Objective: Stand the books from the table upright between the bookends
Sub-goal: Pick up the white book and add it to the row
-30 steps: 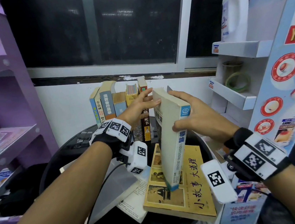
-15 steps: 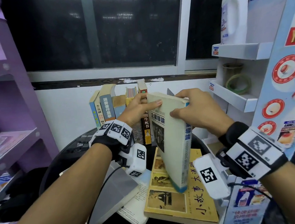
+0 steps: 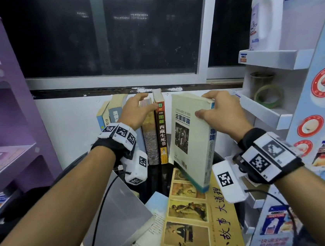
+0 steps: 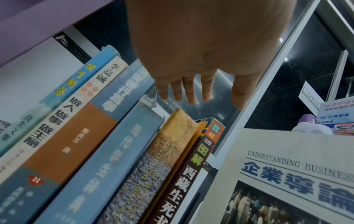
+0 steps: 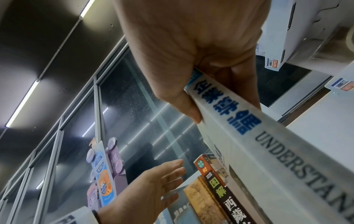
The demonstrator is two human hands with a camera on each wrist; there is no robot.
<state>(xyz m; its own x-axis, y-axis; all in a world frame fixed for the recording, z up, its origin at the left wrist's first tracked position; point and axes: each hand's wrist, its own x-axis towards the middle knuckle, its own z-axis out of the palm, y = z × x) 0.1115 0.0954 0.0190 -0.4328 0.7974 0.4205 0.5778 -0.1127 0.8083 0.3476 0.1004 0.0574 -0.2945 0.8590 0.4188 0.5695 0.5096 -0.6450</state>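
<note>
My right hand (image 3: 206,105) grips the top of a white book titled "Understanding Business" (image 3: 192,139), thumb on the front cover and fingers over the top edge. The book hangs tilted, its lower corner above a flat yellow book (image 3: 199,223). It is just right of a row of upright books (image 3: 161,131) at the back of the table. My left hand (image 3: 141,105) lies with straight fingers (image 4: 191,92) over the tops of that row (image 4: 114,151). The right wrist view shows the white book's spine (image 5: 268,151) in my right hand (image 5: 201,94). I cannot make out the bookends.
A grey book (image 3: 117,215) and a book with printed pages showing (image 3: 151,243) lie flat at the front left of the round black table (image 3: 156,180). A purple shelf unit (image 3: 5,120) stands left; a white display rack (image 3: 268,115) stands close on the right.
My left hand has let go of the white book and moved left onto the row of upright books. My right hand has lifted the white book up and back toward the row.
</note>
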